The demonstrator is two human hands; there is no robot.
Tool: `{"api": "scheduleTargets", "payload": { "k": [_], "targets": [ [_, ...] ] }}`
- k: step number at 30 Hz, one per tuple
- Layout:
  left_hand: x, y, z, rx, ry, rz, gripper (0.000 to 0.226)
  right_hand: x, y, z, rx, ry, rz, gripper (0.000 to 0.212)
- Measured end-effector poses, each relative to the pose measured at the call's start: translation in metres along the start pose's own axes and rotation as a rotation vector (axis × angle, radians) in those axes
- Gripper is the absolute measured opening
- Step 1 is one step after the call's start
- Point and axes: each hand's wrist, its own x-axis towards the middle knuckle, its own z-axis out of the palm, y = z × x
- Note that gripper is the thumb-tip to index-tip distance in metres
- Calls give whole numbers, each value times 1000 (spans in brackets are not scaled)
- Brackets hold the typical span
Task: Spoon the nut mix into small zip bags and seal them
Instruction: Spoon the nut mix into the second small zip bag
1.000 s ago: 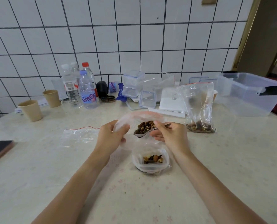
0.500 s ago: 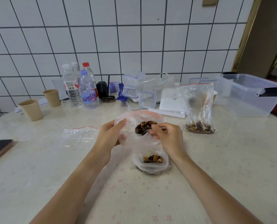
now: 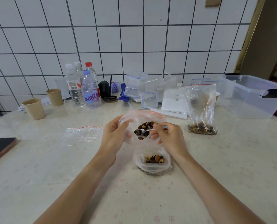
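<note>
Left hand point(image 3: 113, 136): fingers curled round the rim of a small zip bag point(image 3: 152, 165), holding its mouth wide. Right hand point(image 3: 168, 136): thumb and fingers pinch the handle of a metal spoon point(image 3: 148, 130), bowl heaped with nut mix point(image 3: 146, 126) and tilted inside the bag's mouth; one nut hangs just below the bowl. Bag: base resting on the surface point(image 3: 53, 175), a small heap of nut mix at the bottom. Spare empty zip bag point(image 3: 82, 135): flat, left of the hands. Larger bag point(image 3: 200, 109) of mix: upright, to the right. Surface: pale, faint floral print. Far edge: two paper cups point(image 3: 35, 109), water bottles point(image 3: 90, 91), clear lidded boxes point(image 3: 135, 84), large clear tub point(image 3: 254, 97). Dark phone point(image 3: 0, 147) at left edge. Room: white tiled wall point(image 3: 134, 38) with dark grout.
</note>
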Motion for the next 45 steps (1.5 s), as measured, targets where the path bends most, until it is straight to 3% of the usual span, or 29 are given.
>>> {"api": "scheduleTargets", "payload": {
  "k": [4, 10, 19, 25, 29, 31, 38, 45],
  "targets": [
    [-2, 2, 3, 16, -57, 17, 24, -1, -3, -2, 179, 4, 154, 28],
    [-1, 3, 1, 23, -8, 39, 27, -1, -5, -5, 378, 4, 316, 23],
    [7, 0, -9, 36, 133, 39, 26, -8, -10, -16, 446, 25, 299, 22],
    [1, 10, -23, 611, 145, 51, 76, -19, -31, -40, 415, 11, 253, 21],
    [-31, 17, -28, 743, 233, 283, 50, -29, -46, -66, 408, 8, 212, 20],
    [-51, 17, -30, 762, 194, 329, 33, -39, -52, -78, 406, -5, 193, 21],
    [-72, 14, -12, 793, -153, -17, 50, -78, -57, -93, 351, -53, 198, 25],
    [-64, 18, -9, 655, -205, -48, 13, -97, -53, -81, 169, -70, 143, 20]
  ]
}}
